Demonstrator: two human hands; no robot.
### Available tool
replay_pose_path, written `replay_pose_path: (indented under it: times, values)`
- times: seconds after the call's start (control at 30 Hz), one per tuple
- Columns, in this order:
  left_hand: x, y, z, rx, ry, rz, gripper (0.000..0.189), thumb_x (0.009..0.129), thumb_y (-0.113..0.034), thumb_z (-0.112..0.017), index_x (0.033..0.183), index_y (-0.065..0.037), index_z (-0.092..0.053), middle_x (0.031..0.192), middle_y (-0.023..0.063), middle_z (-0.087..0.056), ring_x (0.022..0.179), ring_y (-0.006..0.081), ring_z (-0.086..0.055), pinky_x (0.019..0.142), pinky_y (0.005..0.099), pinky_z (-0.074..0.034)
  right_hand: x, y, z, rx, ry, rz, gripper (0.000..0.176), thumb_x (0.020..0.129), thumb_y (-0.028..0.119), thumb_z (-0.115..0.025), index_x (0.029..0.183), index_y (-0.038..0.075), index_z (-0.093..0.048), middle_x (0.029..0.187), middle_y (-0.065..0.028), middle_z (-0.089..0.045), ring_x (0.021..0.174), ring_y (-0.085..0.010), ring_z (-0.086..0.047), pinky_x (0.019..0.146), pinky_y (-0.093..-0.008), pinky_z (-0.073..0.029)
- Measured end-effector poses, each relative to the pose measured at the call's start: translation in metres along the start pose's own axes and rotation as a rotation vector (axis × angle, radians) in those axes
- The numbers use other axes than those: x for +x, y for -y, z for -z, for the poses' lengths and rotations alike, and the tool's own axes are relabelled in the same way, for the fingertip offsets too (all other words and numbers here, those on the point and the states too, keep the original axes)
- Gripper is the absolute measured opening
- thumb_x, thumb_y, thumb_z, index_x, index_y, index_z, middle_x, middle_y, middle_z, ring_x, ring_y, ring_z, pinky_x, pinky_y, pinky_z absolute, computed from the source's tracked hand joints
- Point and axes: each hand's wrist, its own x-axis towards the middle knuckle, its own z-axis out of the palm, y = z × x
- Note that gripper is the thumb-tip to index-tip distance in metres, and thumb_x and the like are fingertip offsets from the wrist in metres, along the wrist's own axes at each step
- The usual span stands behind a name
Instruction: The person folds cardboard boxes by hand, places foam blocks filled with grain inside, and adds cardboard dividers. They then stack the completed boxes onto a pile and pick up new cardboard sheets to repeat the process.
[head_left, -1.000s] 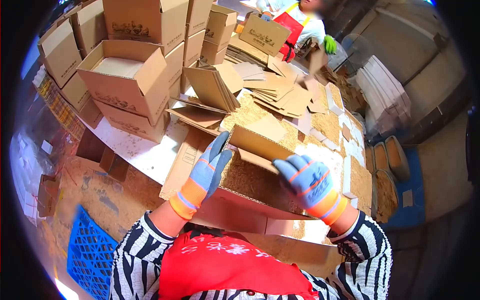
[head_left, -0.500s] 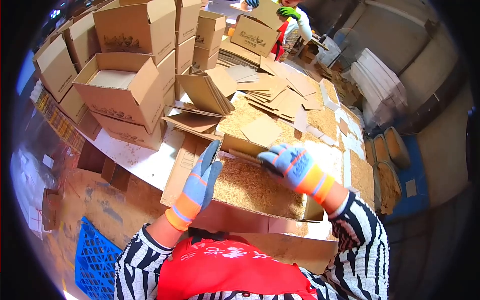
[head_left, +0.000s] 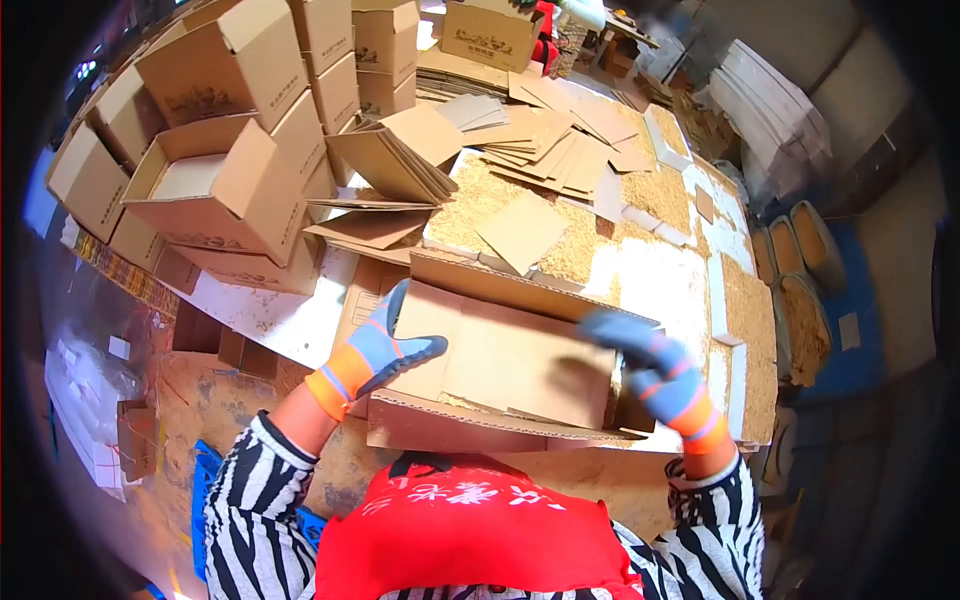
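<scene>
Carton (head_left: 450, 426): on the tabletop (head_left: 300, 322)
Cardboard sheet (head_left: 520, 352): inside the carton
Left hand (head_left: 377, 352): at the carton's left end, thumb and fingers apart
Right hand (head_left: 662, 367): by the carton's right end, blurred; fingers' grip cannot be told

Long corrugated cardboard box (head_left: 450, 428): open-topped, upright, at near edge of white worktable (head_left: 310, 330). Brown cardboard sheet (head_left: 510, 350): inside.

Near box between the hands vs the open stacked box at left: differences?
Position: the near box sits at the near edge of the table; the stacked box rests on another box.
Contents: the near box holds a tan sheet; the stacked box shows a paler sheet.
Shared: both are brown cardboard, open on top.
</scene>
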Motion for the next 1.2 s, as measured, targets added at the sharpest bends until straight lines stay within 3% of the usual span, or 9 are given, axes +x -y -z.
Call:
replay_pose_path:
  times: [0.1, 0.2, 0.37, 0.5, 0.6, 0.77, 1.0, 1.13, 1.2]
  values:
    - [0.009, -0.001, -0.002, -0.176, 0.062, -0.022, 0.100, 0.072, -0.033, -0.082, 0.146, 0.001, -0.025, 0.134, 0.0138, -0.050, 0.118, 0.0176, -0.048, 0.096, 0.0299, -0.043, -0.029, -0.047, 0.021, 0.297, -0.734, -0.128, 0.056, 0.085, -0.001, -0.051, 0.140, 0.002, -0.040, 0.130, -0.0127, -0.056, 0.120, -0.0240, -0.054, 0.105, -0.0350, -0.039]
    - [0.004, -0.013, -0.006, -0.148, 0.010, 0.093, 0.092, 0.074, -0.023, -0.081, 0.145, -0.002, -0.028, 0.123, 0.0102, -0.057, 0.104, 0.0149, -0.055, 0.085, 0.0281, -0.049, -0.059, -0.126, -0.003, 0.621, -0.390, -0.551, 0.066, 0.083, 0.005, -0.062, 0.143, 0.003, -0.035, 0.125, -0.0108, -0.057, 0.113, -0.0201, -0.055, 0.100, -0.0320, -0.043]
    - [0.005, -0.018, -0.008, -0.200, 0.033, 0.252, 0.095, 0.074, -0.020, -0.081, 0.147, 0.000, -0.024, 0.123, 0.0119, -0.057, 0.105, 0.0145, -0.056, 0.086, 0.0281, -0.049, -0.030, -0.093, -0.042, 0.469, -0.388, -0.542, 0.081, 0.074, 0.014, -0.082, 0.139, 0.000, -0.036, 0.122, -0.0112, -0.058, 0.109, -0.0178, -0.055, 0.095, -0.0304, -0.045]
    - [-0.004, 0.019, 0.000, -0.799, -0.022, 0.034, 0.057, 0.101, -0.029, -0.044, 0.144, 0.004, -0.028, 0.138, 0.0130, -0.046, 0.125, 0.0190, -0.046, 0.105, 0.0312, -0.036, -0.041, -0.118, -0.023, 0.544, -0.374, -0.491, 0.065, 0.077, 0.007, -0.075, 0.134, -0.001, -0.044, 0.120, -0.0111, -0.060, 0.106, -0.0201, -0.058, 0.095, -0.0333, -0.046]
    - [-0.007, 0.114, -0.034, -0.304, -0.143, 0.034, 0.046, 0.103, -0.022, -0.033, 0.142, 0.002, -0.034, 0.142, 0.0162, -0.042, 0.131, 0.0258, -0.042, 0.110, 0.0379, -0.032, -0.060, -0.132, -0.010, 0.527, -0.271, -0.492, 0.058, 0.085, 0.019, -0.065, 0.136, -0.001, -0.043, 0.127, -0.0125, -0.056, 0.115, -0.0240, -0.054, 0.099, -0.0371, -0.042]
    - [-0.017, 0.061, -0.039, 0.052, -0.210, -0.525, 0.044, 0.101, -0.022, -0.040, 0.139, 0.000, -0.040, 0.142, 0.0121, -0.044, 0.130, 0.0198, -0.042, 0.111, 0.0329, -0.029, -0.050, -0.104, -0.023, 0.585, -0.391, -0.339, 0.053, 0.091, 0.025, -0.054, 0.136, 0.000, -0.042, 0.130, -0.0134, -0.053, 0.115, -0.0245, -0.055, 0.099, -0.0383, -0.043]
    - [-0.032, -0.085, 0.146, -0.643, -0.321, -0.374, 0.042, 0.099, -0.031, -0.047, 0.126, 0.001, -0.054, 0.121, 0.0103, -0.061, 0.109, 0.0180, -0.058, 0.096, 0.0320, -0.044, 0.078, -0.021, -0.065, 0.847, -0.333, -0.261, 0.047, 0.095, 0.033, -0.049, 0.123, -0.004, -0.055, 0.118, -0.0142, -0.063, 0.106, -0.0227, -0.062, 0.093, -0.0365, -0.049]
    - [-0.049, -0.150, 0.283, -0.410, -0.441, -0.552, 0.043, 0.091, -0.043, -0.056, 0.107, -0.005, -0.065, 0.100, 0.0067, -0.068, 0.085, 0.0150, -0.064, 0.076, 0.0286, -0.050, 0.200, 0.006, -0.136, -0.096, -0.480, 0.462, 0.036, 0.094, 0.015, -0.054, 0.124, -0.004, -0.054, 0.123, -0.0127, -0.058, 0.111, -0.0188, -0.055, 0.098, -0.0334, -0.044]
    - [-0.042, -0.154, 0.353, -0.431, -0.404, -0.509, 0.041, 0.098, -0.035, -0.048, 0.122, -0.003, -0.057, 0.111, 0.0054, -0.064, 0.101, 0.0122, -0.060, 0.087, 0.0266, -0.047, 0.271, 0.040, -0.156, 0.405, -0.461, 0.464, 0.039, 0.092, 0.009, -0.058, 0.129, -0.002, -0.050, 0.128, -0.0113, -0.054, 0.116, -0.0174, -0.050, 0.103, -0.0322, -0.039]
